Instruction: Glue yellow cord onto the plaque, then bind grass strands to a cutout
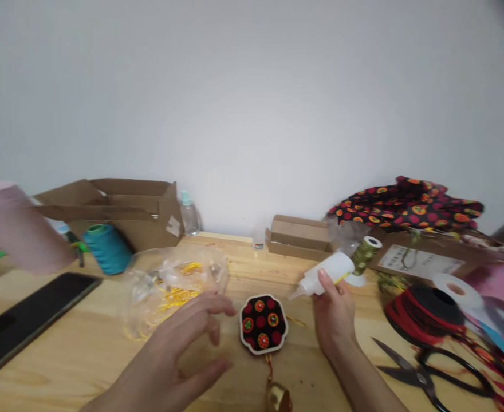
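Your right grip (pixel 333 317) held a white squeeze bottle (pixel 327 276), nozzle tilted left toward the black flowered ornament (pixel 263 324) on the table (pixel 303 366). Your open, empty left grip (pixel 170 349) was nearer, just beside the ornament.

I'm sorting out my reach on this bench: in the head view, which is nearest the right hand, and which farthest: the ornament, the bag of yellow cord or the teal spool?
From the right hand:
1. black patterned ornament: just left of it, on the table
2. clear plastic bag of yellow cord: farther left
3. teal thread spool: farthest, back left
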Tool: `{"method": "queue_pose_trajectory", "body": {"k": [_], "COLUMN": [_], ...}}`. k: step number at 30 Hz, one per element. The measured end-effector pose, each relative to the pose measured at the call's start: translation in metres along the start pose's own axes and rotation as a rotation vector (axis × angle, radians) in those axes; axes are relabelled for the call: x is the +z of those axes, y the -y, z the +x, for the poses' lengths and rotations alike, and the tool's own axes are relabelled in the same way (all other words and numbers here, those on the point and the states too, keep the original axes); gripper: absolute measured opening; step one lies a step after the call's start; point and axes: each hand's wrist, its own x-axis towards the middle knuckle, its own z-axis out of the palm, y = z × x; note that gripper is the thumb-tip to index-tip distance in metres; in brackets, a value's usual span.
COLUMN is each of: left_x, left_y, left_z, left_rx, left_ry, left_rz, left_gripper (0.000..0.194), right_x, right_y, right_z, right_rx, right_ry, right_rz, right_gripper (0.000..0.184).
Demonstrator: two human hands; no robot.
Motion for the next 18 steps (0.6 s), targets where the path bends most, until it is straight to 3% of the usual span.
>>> {"method": "queue_pose_trajectory", "body": {"k": [5, 9, 12, 18], "left_x": [-0.035, -0.051, -0.053, -0.043], "left_y": [0.026, 0.052, 0.064, 0.088], "left_z": [-0.039, -0.05, -0.044, -0.013], "left_rx": [-0.32, -0.486, -0.468, -0.294], "left_ry": [-0.06, -0.067, -0.064, 0.021], "left_rz": [-0.049, -0.045, -0.031, 0.115], "left_gripper": [0.013, 0.016, 0.005, 0.018], "right_x": [0.001, 0.002, 0.002, 0.001], "right_y": [0.001, 0.003, 0.004, 0.005], "right_z": [-0.002, -0.003, -0.004, -0.005], "right_rx": [0.032, 0.039, 0.047, 0.02], "right_ry": [-0.024, -0.048, -0.048, -0.002], "right_rz": [0.028, 0.053, 0.038, -0.02], "right_gripper": [0.028, 0.024, 0.022, 0.022]}}
